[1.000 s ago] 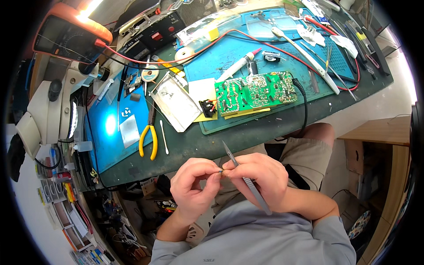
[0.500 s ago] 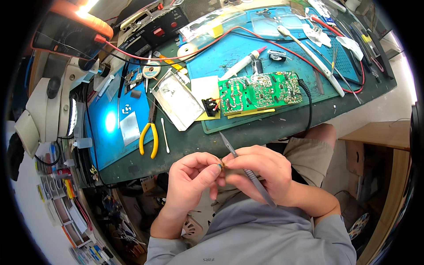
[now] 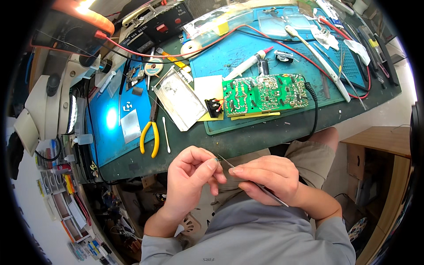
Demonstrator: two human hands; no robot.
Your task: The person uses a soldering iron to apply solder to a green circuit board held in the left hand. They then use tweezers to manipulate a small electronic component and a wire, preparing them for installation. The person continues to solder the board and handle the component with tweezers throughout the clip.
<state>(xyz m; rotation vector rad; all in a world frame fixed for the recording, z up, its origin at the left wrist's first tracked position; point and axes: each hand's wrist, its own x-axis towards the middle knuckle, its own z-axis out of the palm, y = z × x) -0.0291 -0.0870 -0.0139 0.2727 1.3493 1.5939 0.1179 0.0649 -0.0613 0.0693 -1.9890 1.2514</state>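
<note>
In front of the bench edge, my left hand [image 3: 191, 176] pinches a tiny bluish part between thumb and forefinger; it is too small to name. My right hand [image 3: 276, 177] is closed round a pair of slim grey metal tweezers [image 3: 274, 197]. Their pointed tip reaches the fingertips of my left hand, at or very near the tiny part; contact cannot be made out. On the bench beyond lies a green circuit board [image 3: 267, 95], full of solder joints and small components, with a black power socket [image 3: 214, 107] wired at its left end.
Yellow-handled pliers [image 3: 154, 137] and a cotton swab [image 3: 166, 134] lie left of a clear plastic tray [image 3: 180, 99]. A syringe [image 3: 247, 64] and a white brush-like stick [image 3: 318, 62] rest behind the board. A microscope [image 3: 44, 101] and an orange multimeter [image 3: 73, 33] stand left. A black cable [image 3: 314, 110] hangs over the edge.
The tweezers have turned in my right hand; their tip now points at my left fingertips instead of past them toward the bench. My right fingers have drawn back from the left hand.
</note>
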